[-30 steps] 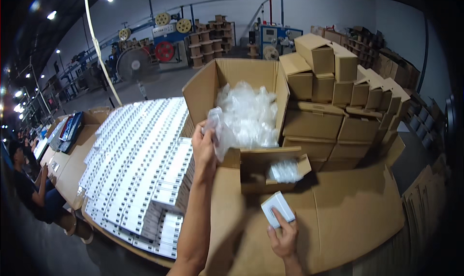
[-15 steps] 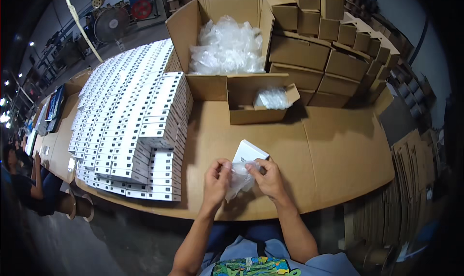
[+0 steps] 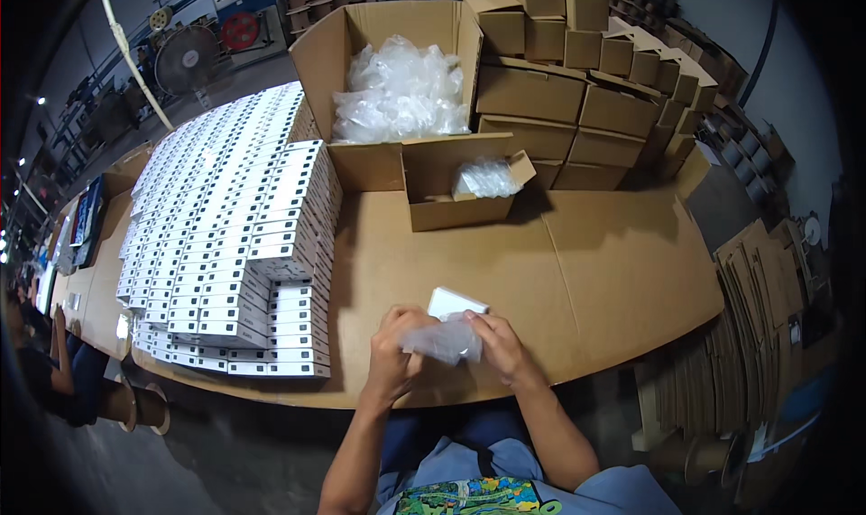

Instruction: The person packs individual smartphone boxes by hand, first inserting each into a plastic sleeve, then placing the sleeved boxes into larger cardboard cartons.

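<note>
In front of me, close to the table's near edge, my left hand [image 3: 395,345] and my right hand [image 3: 502,344] are closed on a clear plastic bag [image 3: 442,341]. The crumpled film spans the gap between them. A small white box [image 3: 455,301] shows just beyond the bag, between my hands. Film and fingers cover its near part, so I cannot tell how far it sits inside the bag. The right thumb lies on the film beside the box's near corner. The left fingers are curled around the bag's other side.
Stacked white boxes [image 3: 216,235] fill the table's left side. At the back, a large carton [image 3: 307,68] holds clear bags; before it a smaller carton [image 3: 460,216] holds a wrapped item [image 3: 487,179]. Brown cartons [image 3: 532,91] rise at back right. Flattened cardboard [image 3: 758,308] leans right. A person [image 3: 54,362] sits far left.
The bag, hanging down before, now lies raised and spread between my hands. The white box has tipped so less of its face shows. The whole view has shifted slightly.
</note>
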A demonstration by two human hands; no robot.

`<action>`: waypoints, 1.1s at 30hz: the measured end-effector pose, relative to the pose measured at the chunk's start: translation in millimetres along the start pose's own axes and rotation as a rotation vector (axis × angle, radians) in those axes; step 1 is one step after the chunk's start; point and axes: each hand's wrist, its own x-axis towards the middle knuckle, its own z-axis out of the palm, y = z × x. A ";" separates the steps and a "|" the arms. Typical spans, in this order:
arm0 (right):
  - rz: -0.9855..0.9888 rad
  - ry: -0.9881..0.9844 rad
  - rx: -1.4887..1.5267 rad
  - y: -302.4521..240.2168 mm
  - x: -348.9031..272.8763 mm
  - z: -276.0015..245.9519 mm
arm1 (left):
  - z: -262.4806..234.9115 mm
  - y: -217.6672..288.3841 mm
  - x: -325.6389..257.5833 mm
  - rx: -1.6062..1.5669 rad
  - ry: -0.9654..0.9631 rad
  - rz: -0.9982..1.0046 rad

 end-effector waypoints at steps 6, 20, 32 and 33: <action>-0.593 0.121 -0.196 -3.5 -2.3 -2.5 | 17.0 -4.2 -16.2 -0.230 0.081 -0.573; -0.307 0.339 -0.252 -3.0 -1.1 8.9 | 20.0 3.6 -15.2 -0.050 0.249 -0.437; -0.377 0.351 -0.525 -20.7 -8.1 16.8 | 4.3 18.8 21.3 0.421 -0.199 0.100; -0.371 0.355 -0.521 -20.0 -9.4 16.5 | 2.3 20.9 22.0 0.394 -0.254 0.075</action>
